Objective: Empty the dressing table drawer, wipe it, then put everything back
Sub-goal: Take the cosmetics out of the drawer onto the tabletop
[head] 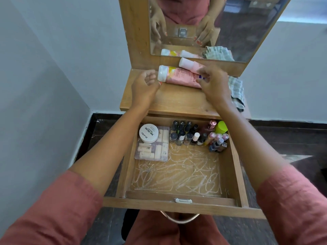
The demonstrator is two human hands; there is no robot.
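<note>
From my remote seat I look down into the drawer (145,205), pulled fully out, its bare floor streaked with white scribbles. At its back left a round white jar (148,133) sits on a clear pouch of small tubes (155,151); along the back right stand the nail polish bottles (187,135), packed close together. Two pink tubes lie on the table top (173,101) below the mirror (247,32): the larger tube (178,76) in front, the smaller tube (189,64) behind it. The left hand (146,84) hovers just beside the larger tube's white cap, fingers loosely curled, holding nothing. The right hand (212,82) covers the tubes' other ends, fingers bent (a bit of dark blue shows under them); I cannot tell whether it grips anything. A checked cloth (237,91) lies at the table's right edge.
</note>
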